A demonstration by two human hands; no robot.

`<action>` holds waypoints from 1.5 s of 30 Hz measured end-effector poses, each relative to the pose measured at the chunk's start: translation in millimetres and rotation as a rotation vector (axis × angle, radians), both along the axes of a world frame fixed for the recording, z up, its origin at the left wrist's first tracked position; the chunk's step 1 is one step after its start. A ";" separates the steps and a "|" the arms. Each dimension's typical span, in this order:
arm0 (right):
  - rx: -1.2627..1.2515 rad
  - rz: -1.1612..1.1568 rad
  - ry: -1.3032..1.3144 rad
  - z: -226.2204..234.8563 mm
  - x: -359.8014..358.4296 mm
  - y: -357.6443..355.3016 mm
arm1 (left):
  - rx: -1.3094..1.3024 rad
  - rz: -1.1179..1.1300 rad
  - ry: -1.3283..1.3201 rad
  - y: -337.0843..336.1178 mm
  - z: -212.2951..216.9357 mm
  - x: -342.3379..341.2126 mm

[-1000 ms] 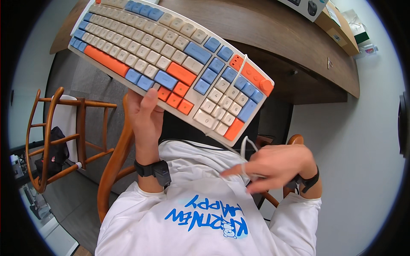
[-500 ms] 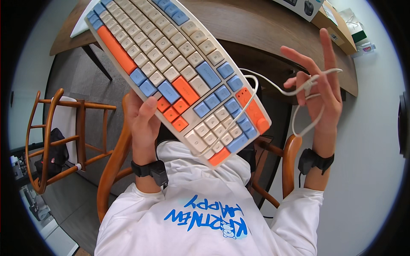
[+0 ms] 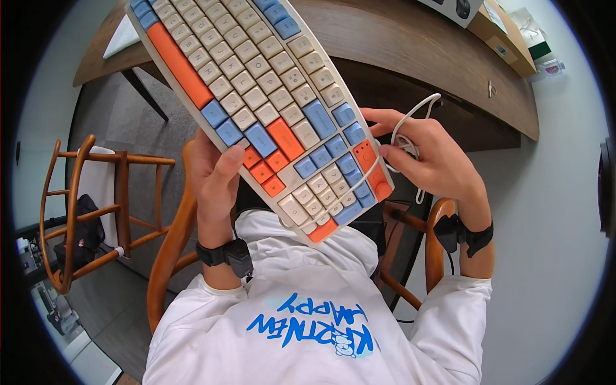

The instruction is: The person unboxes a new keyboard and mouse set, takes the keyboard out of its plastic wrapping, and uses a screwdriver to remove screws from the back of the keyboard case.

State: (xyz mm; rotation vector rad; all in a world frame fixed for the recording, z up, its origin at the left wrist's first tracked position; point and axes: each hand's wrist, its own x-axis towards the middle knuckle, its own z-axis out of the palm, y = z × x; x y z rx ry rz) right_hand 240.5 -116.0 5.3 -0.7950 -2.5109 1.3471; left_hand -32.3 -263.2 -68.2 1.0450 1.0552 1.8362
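Observation:
A keyboard [image 3: 269,133] with cream, blue and orange keys is held up tilted before me. Its lower left edge rests in my left hand [image 3: 216,176], closed on it with the thumb on top. Beside the knob end, my right hand [image 3: 446,157] is curled round looped white cable [image 3: 434,97]. Its index finger reaches to the keyboard's far right edge, and its thumb presses near the cable at that edge. One strand of the cable runs across the number keys. The left fingers under the keyboard are hidden.
A dark wooden desk [image 3: 378,42] curves across the far side, with a cardboard box [image 3: 507,48] and a small metal item [image 3: 492,88] on it. A white sheet-like thing [image 3: 122,37] lies at its left. A wooden chair [image 3: 122,205] stands to the left. Black devices are strapped on both wrists.
My right hand has turned over and come left to the keyboard's edge, its spread fingers now curled round the cable. The keyboard has shifted slightly, still in my left hand.

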 end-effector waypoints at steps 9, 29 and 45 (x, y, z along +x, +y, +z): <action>-0.038 -0.128 0.011 9.2 23.9 -24.8 | -0.032 -0.013 -0.041 3.4 10.0 -5.8; 0.001 0.323 0.052 23.9 34.7 -103.1 | -0.077 0.053 -0.081 5.5 12.3 -6.1; 0.086 -0.788 0.472 36.6 73.7 -35.5 | 0.146 -0.125 -0.331 -2.7 -3.9 -37.5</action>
